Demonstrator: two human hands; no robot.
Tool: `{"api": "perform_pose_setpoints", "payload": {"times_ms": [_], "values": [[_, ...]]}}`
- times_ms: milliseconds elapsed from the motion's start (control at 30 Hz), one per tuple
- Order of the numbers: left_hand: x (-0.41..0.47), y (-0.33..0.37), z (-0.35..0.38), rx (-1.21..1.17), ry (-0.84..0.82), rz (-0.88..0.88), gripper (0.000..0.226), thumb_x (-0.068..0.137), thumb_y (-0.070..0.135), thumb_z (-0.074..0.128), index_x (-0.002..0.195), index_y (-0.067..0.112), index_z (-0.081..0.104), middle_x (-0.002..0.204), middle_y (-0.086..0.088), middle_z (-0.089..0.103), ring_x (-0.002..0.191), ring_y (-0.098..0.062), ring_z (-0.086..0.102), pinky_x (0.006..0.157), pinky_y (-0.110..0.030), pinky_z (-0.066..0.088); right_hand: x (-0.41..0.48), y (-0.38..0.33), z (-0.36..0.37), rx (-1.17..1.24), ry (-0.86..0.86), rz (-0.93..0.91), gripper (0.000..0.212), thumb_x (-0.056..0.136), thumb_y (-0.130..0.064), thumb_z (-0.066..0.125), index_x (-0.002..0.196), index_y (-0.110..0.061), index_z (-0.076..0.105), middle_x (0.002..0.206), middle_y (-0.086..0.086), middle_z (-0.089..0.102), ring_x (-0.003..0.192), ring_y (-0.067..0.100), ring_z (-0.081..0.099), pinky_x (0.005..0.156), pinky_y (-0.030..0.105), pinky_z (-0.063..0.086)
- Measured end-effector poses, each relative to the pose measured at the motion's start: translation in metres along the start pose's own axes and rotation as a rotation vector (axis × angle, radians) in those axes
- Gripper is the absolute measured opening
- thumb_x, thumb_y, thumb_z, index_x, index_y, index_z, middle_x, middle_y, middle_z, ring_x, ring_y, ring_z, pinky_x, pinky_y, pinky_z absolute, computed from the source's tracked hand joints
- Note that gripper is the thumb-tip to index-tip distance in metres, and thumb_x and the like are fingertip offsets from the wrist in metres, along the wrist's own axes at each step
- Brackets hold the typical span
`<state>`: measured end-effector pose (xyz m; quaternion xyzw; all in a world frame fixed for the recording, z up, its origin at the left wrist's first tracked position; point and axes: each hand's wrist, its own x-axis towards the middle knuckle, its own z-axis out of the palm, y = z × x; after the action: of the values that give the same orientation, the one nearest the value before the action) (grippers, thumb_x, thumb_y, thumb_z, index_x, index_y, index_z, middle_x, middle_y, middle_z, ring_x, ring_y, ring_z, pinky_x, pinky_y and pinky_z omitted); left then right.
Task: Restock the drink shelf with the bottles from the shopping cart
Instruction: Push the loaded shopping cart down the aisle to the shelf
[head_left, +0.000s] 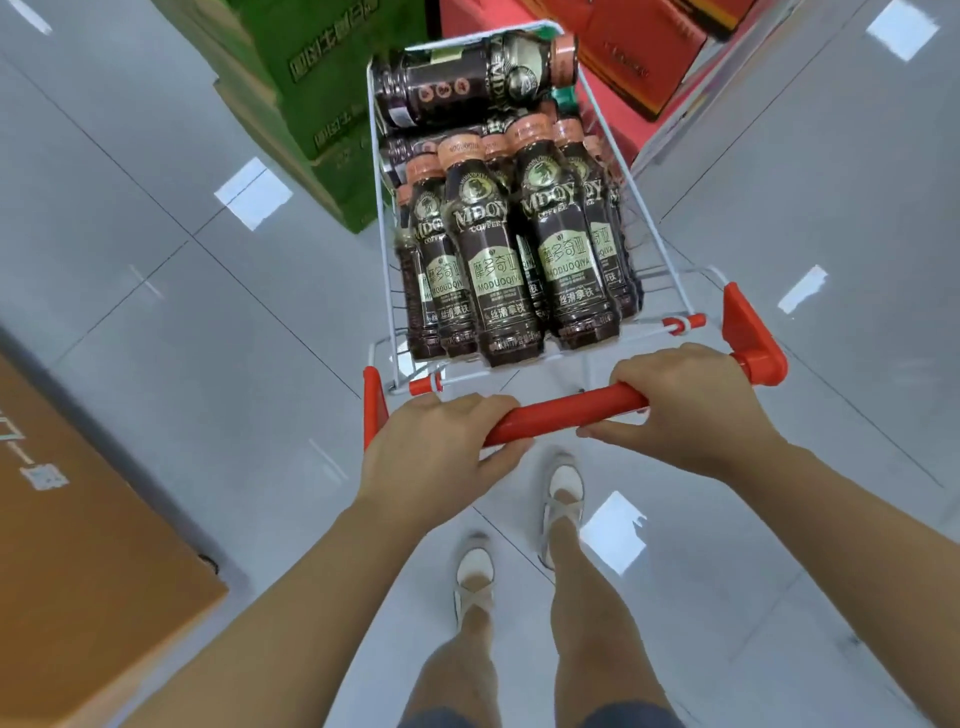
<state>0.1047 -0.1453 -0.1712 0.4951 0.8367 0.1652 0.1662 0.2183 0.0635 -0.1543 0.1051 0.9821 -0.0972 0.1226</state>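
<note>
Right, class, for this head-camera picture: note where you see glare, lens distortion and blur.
Head view: bright square glare patches sit on the glossy floor tiles. Head view: the wide-angle lens splays the tile seams outward and stretches the edges. Head view: the bottles in the shopping cart read sharp at centre, while the orange box at the left edge looks softer. Shadows are faint and the lighting even.

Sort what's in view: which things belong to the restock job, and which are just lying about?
Job: shopping cart; coffee bottles in it; red handle, gripped by left hand and right hand.
Lying about: green cartons; red cartons; brown carton.
</note>
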Motion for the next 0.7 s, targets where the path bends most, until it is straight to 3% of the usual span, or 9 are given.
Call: {"api": "perform_pose_setpoints", "payload": {"times_ms": [133, 267, 700], "values": [[-0.027, 0.010, 0.012, -0.003, 0.016, 0.054, 0.032, 0.088, 0.052, 0.043, 0.095, 0.031, 0.065, 0.067, 0.011, 0.065, 0.054, -0.018, 0.057, 0.058, -0.028, 0.050, -0.039, -0.017, 0.015, 0.049, 0.013, 0.087, 0.049, 0.067, -0.071, 0.048, 0.057, -0.023, 0.050, 0.047, -0.012, 0.037, 0.043, 0.013, 0.038, 0.051, 0.015, 0.013], [-0.046, 0.035, 0.024, 0.013, 0.010, 0.082, 0.031, 0.087, 0.049, 0.047, 0.091, 0.026, 0.068, 0.060, 0.008, 0.063, 0.049, -0.019, 0.055, 0.057, -0.030, 0.050, -0.075, -0.019, 0.027, 0.075, -0.008, 0.133, 0.053, 0.069, -0.074, 0.046, 0.059, -0.022, 0.054, 0.048, -0.010, 0.041, 0.043, 0.014, 0.042, 0.056, 0.023, 0.030], [-0.066, 0.132, 0.067, 0.049, -0.075, 0.236, 0.033, 0.085, 0.047, 0.049, 0.092, 0.023, 0.070, 0.060, 0.007, 0.065, 0.048, -0.019, 0.055, 0.058, -0.027, 0.048, -0.202, 0.016, 0.051, 0.153, -0.038, 0.307, 0.056, 0.067, -0.077, 0.042, 0.059, -0.023, 0.054, 0.048, -0.011, 0.040, 0.043, 0.013, 0.040, 0.055, 0.024, 0.031]]}}
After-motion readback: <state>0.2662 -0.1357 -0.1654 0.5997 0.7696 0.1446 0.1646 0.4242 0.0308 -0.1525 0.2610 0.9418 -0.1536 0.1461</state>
